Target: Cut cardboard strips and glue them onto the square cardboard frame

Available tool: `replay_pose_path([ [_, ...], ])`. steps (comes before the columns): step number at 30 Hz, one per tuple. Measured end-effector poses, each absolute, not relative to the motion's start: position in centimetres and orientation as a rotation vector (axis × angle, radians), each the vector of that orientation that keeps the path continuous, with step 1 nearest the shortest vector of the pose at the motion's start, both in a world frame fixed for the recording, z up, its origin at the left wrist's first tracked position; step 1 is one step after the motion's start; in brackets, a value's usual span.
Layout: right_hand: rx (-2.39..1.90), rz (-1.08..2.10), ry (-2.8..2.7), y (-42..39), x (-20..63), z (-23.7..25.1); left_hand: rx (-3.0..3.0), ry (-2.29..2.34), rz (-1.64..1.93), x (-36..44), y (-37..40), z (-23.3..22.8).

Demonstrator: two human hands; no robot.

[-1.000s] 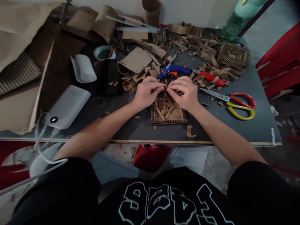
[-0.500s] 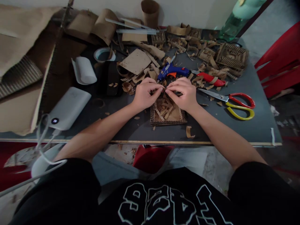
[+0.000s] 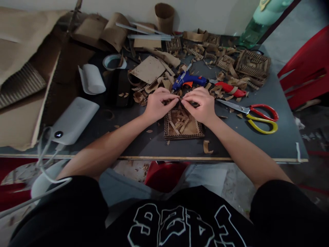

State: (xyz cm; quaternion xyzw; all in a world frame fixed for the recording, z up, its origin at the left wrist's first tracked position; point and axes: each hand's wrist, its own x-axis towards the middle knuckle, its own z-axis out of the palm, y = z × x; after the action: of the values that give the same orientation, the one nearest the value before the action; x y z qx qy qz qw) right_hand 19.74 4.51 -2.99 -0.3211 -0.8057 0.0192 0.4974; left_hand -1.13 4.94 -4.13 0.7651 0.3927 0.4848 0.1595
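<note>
The left hand (image 3: 155, 104) and the right hand (image 3: 202, 104) met fingertip to fingertip, both pinching a small cardboard strip (image 3: 180, 98). The strip lay crosswise between them, just above the far side of the cardboard tray (image 3: 183, 134), near the table's front edge (image 3: 154, 158).

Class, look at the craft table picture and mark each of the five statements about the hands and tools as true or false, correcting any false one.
1. Both hands meet above the square cardboard frame. True.
2. The right hand holds the scissors. False: the scissors lie on the table, apart from that hand.
3. The blue glue gun lies beyond the hands. True.
4. The left hand rests on the white power bank. False: the power bank lies far off to the left, untouched.
5. The fingertips of both hands pinch a small cardboard strip between them. True.
</note>
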Motion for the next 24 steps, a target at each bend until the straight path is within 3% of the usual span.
replay_pose_path([
  [24, -0.83, 0.102, -1.965, 4.61, 19.73, -3.21, 2.184, 1.07, 1.396, -1.45, 5.06, -4.17],
])
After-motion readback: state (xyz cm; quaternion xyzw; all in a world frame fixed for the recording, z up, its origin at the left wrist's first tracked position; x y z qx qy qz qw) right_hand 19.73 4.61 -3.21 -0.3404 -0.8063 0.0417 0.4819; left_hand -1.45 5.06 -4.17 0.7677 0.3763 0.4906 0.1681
